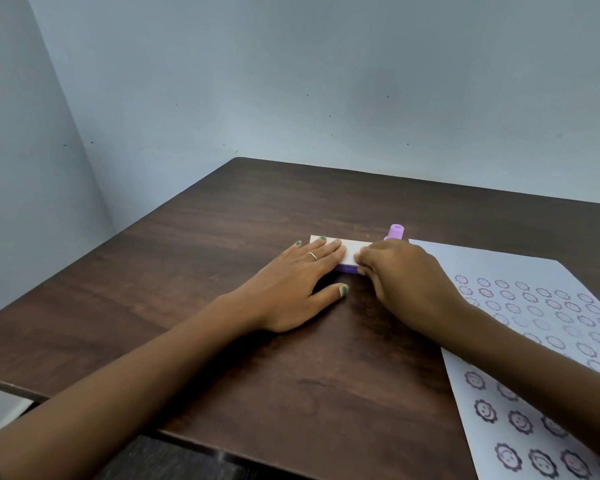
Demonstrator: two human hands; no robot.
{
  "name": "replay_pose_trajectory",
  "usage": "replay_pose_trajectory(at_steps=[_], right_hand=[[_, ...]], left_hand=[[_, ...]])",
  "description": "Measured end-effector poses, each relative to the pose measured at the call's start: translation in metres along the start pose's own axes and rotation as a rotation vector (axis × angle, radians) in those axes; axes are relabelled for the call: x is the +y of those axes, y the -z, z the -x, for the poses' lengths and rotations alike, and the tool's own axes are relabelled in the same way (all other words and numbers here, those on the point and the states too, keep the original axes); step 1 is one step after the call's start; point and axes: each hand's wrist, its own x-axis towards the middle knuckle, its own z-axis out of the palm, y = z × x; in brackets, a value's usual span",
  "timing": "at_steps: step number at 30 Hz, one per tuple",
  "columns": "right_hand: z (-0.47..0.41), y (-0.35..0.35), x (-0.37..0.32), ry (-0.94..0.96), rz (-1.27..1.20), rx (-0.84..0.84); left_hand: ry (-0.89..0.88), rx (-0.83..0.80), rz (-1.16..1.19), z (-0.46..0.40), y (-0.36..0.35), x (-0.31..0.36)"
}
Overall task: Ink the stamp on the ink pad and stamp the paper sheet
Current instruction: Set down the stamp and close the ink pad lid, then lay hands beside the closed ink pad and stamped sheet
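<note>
A flat ink pad case [352, 249] with a white lid and purple base lies on the dark wooden table [291, 375]. My left hand [291, 289] rests flat on its left part, fingers spread over the lid. My right hand [406, 278] grips the case's right end, fingertips curled at the lid's edge. A purple stamp [395, 232] stands upright just behind my right hand. The white paper sheet [541, 341] lies to the right, covered with several rows of round flower-face stamp marks.
The table sits in a corner of pale blue walls [291, 98]. Its left edge [14, 382] and near edge lie close to my forearms. The paper runs off the right side of the view.
</note>
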Motion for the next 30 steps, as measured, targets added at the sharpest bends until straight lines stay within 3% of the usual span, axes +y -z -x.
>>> replay_pose_trajectory(at_steps=[8,13,16,30], right_hand=[[0.021,0.037,0.033,-0.144,-0.135,0.085],[0.041,0.023,0.068,-0.374,-0.102,-0.275],[0.045,0.007,0.078,-0.380,-0.071,-0.390],[0.010,-0.014,0.100,-0.376,0.009,-0.382]], left_hand=[[0.005,-0.019,0.041,0.000,0.000,0.000],[-0.001,-0.049,0.058,-0.001,0.002,0.000],[-0.010,-0.079,0.063,-0.006,0.004,0.000],[0.011,-0.082,0.118,-0.034,0.009,-0.024]])
